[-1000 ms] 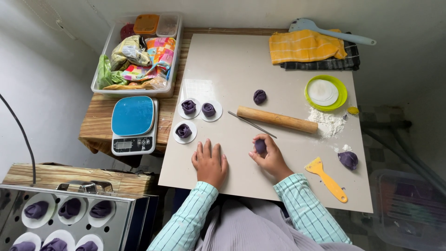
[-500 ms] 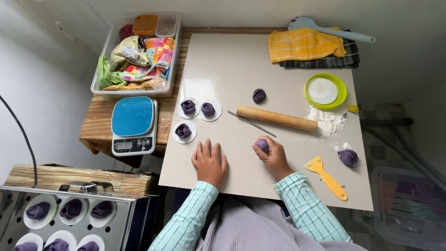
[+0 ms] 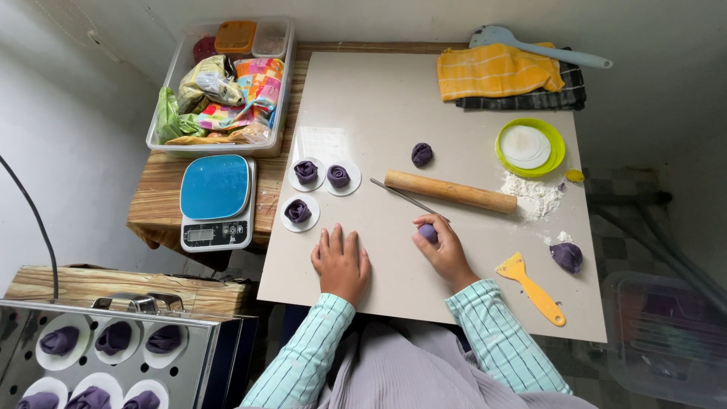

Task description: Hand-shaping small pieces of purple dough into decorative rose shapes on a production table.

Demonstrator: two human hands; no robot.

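The right hand (image 3: pixel 447 248) curls around a small purple dough ball (image 3: pixel 429 232) near the front edge of the grey board (image 3: pixel 363 106), maybe to make it round. The left hand (image 3: pixel 341 261) lies open and flat on the board, holding nothing. At the board's left edge, three folded dough pieces (image 3: pixel 306 171) sit on white paper rounds, and the steel tray (image 3: pixel 113 352) holds more.

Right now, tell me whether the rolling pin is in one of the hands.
No. The rolling pin lies on the board beyond both hands; the right hand holds a purple dough ball.
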